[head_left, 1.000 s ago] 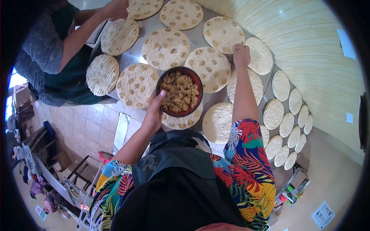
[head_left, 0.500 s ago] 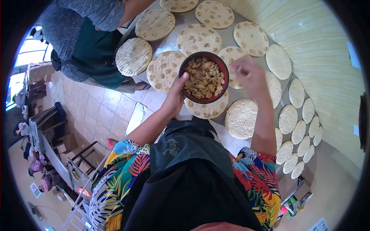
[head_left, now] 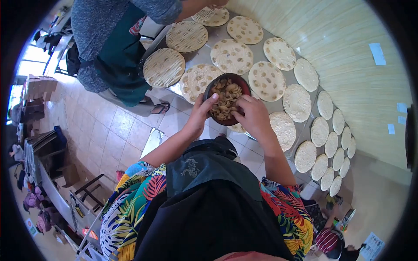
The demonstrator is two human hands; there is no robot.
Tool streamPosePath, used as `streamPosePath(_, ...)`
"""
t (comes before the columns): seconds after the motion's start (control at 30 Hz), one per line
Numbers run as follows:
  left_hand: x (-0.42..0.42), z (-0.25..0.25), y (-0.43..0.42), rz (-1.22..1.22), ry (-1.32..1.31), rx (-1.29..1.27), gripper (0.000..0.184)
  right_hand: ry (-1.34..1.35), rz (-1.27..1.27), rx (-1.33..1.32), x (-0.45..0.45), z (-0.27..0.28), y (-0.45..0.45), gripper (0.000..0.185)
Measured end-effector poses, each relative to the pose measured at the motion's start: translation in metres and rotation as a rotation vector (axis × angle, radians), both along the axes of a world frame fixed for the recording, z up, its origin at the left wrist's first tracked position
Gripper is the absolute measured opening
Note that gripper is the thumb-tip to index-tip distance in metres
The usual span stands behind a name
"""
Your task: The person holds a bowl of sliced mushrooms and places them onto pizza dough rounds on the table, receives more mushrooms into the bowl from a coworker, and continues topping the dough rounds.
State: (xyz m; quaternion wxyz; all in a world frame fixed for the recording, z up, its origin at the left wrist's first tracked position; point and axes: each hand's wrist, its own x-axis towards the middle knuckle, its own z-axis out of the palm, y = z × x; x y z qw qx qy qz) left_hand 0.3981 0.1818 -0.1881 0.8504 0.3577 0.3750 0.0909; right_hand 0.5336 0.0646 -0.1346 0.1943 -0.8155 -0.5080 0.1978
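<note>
My left hand (head_left: 200, 115) grips a dark bowl (head_left: 244, 85) with a reddish inside, thumb over its rim. Brown nut pieces (head_left: 225, 93) fill much of it. The fingers of my right hand (head_left: 254, 115) are bent together into the bowl, among the nuts; their tips are partly hidden. Beyond the bowl lie flat pale dough rounds. One nut-dotted round (head_left: 267, 81) is just right of the bowl, another (head_left: 232, 56) behind it. A plain round (head_left: 297, 102) lies farther right. Part of a round under the bowl is covered by my hands.
A grey metal table (head_left: 198, 54) carries the rounds, with several smaller plain ones (head_left: 320, 131) at right. A wall (head_left: 348, 65) runs behind. At left stands a co-worker in a green apron (head_left: 117, 61), reaching over the far rounds. Striped rounds (head_left: 164, 67) lie near them.
My right hand has come from above the rounds at right into the bowl. The bowl has tilted and sits slightly lower. The round right of it now shows fully. The view has shifted.
</note>
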Motion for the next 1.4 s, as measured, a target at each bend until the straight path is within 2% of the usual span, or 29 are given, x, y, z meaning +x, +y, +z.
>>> streamPosePath(0.03, -0.005, -0.001, 0.002, -0.009, 0.008, -0.002, 0.072, 0.161, -0.065, 0.045, -0.001, 0.004, 0.000, 0.015)
streamPosePath(0.07, -0.009, -0.001, 0.003, -0.020, 0.011, -0.004, 0.074, 0.139, -0.075, 0.042, -0.003, 0.006, -0.001, 0.015)
streamPosePath(0.13, -0.014, -0.007, 0.002, -0.037, 0.026, 0.001, 0.075, 0.475, -0.230, 0.121, -0.005, 0.002, -0.004, 0.015)
streamPosePath(0.2, -0.017, -0.011, 0.001, -0.039, 0.040, -0.010, 0.074, 0.509, -0.266, 0.154, 0.001, -0.008, -0.010, 0.017)
streamPosePath(0.27, -0.015, -0.004, -0.001, -0.049, 0.052, -0.027, 0.072, 0.717, -0.421, 0.289, 0.017, -0.022, -0.013, 0.019)
streamPosePath(0.33, -0.011, -0.010, 0.001, -0.048, 0.066, -0.034, 0.071, 0.637, -0.430, 0.328, 0.050, -0.034, -0.019, 0.020)
streamPosePath(0.4, -0.005, -0.036, 0.004, -0.104, 0.024, -0.082, 0.069, 0.620, -0.620, 0.365, 0.091, -0.039, -0.020, 0.020)
streamPosePath(0.43, 0.004, -0.024, 0.003, -0.051, 0.022, -0.046, 0.065, 0.616, -0.616, 0.364, 0.118, -0.048, -0.021, 0.020)
streamPosePath(0.53, 0.022, -0.043, 0.003, -0.039, -0.003, -0.089, 0.063, 0.632, -0.753, 0.381, 0.201, -0.091, -0.030, 0.020)
streamPosePath(0.6, 0.036, -0.047, 0.004, -0.036, -0.030, -0.099, 0.061, 0.457, -0.805, 0.353, 0.252, -0.118, -0.031, 0.019)
streamPosePath(0.7, 0.058, -0.042, 0.008, -0.027, -0.037, -0.078, 0.065, 0.333, -0.877, 0.301, 0.315, -0.159, -0.025, 0.021)
streamPosePath(0.83, 0.075, -0.060, 0.009, 0.013, -0.020, -0.089, 0.068, 0.308, -0.918, 0.261, 0.380, -0.219, -0.021, 0.020)
streamPosePath(0.93, 0.081, -0.065, 0.012, 0.035, 0.006, -0.122, 0.071, 0.209, -0.905, 0.161, 0.403, -0.239, -0.014, 0.012)
streamPosePath(1.07, 0.081, -0.075, 0.014, 0.043, 0.022, -0.130, 0.073, 0.199, -1.044, 0.114, 0.408, -0.253, -0.017, 0.012)
streamPosePath(1.17, 0.078, -0.082, 0.013, 0.058, 0.058, -0.141, 0.073, 0.034, -1.086, 0.049, 0.406, -0.256, -0.012, 0.017)
streamPosePath(1.23, 0.078, -0.084, 0.013, 0.055, 0.047, -0.165, 0.073, -0.111, -1.117, -0.179, 0.395, -0.246, -0.004, 0.020)
streamPosePath(1.27, 0.079, -0.083, 0.013, 0.058, 0.046, -0.167, 0.073, -0.114, -1.114, -0.180, 0.388, -0.239, 0.001, 0.020)
streamPosePath(1.33, 0.080, -0.080, 0.014, 0.049, 0.037, -0.158, 0.074, -0.244, -1.042, -0.370, 0.378, -0.230, 0.010, 0.019)
streamPosePath(1.4, 0.077, -0.084, 0.014, 0.042, 0.046, -0.166, 0.074, -0.214, -1.014, -0.429, 0.379, -0.228, 0.011, 0.018)
